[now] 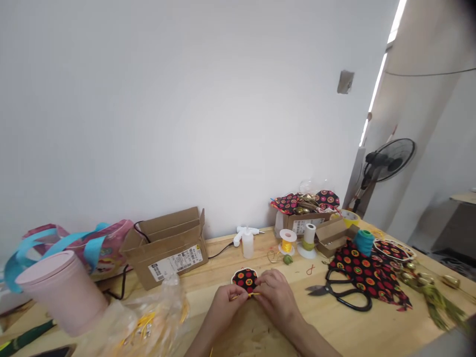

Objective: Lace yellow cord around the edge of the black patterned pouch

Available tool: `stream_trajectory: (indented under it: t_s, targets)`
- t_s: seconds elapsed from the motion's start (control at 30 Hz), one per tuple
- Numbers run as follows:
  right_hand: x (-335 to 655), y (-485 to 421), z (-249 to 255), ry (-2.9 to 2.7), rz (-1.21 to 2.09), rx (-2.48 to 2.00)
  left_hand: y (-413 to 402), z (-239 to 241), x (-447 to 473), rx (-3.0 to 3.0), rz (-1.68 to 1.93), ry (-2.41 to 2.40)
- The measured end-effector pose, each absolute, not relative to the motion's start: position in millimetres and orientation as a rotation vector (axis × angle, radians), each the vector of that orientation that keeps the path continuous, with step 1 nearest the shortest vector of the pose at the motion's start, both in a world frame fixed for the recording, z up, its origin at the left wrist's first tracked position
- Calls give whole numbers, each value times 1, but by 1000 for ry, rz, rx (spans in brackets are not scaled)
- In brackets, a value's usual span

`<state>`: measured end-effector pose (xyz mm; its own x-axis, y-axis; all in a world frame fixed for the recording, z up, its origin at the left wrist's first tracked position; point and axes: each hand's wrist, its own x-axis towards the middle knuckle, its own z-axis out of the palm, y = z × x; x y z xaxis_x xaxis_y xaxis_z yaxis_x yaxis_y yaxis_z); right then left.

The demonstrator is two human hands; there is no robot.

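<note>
My left hand [231, 300] and my right hand [274, 293] meet low in the middle of the head view, just above the wooden table. Both hands pinch a thin yellow cord [253, 294], which shows as a short stretch between the fingertips. Right behind them sits a black fabric piece [244, 278] with red and yellow round patterns and a white edging. Fingers of my right hand overlap its right side. Whether the cord is joined to the fabric piece is too small to tell.
On the right lie black scissors [344, 290], patterned cloth [375, 272] and a teal thread cone [363, 242]. Behind stand a yellow cord spool [287, 242], a white bottle [247, 244] and a glue gun [243, 235]. Leftward are a cardboard box [169, 248], a plastic bag [148, 317] and a pink bin [63, 292].
</note>
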<state>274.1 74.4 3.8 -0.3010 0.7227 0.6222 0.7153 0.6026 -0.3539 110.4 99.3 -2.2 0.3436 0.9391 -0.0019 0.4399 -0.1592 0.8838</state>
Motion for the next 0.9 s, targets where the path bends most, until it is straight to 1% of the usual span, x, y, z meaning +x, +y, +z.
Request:
stream_trajectory:
  t_s: [0.23, 0.37, 0.6, 0.8, 0.9]
  targets:
    - [288, 95, -1, -2155, 7, -980, 109, -6, 128, 1825, 756, 1317]
    - [293, 94, -8, -2124, 122, -1012, 105, -11, 125, 1809, 780, 1356]
    - [294, 95, -7, -2072, 278, -1047, 107, -12, 120, 1744, 718, 1267]
    - [299, 93, -8, -2096, 264, -1024, 111, -8, 120, 1688, 719, 1195]
    - [297, 88, 6, -2188, 230, -958, 110, -5, 120, 1689, 750, 1184]
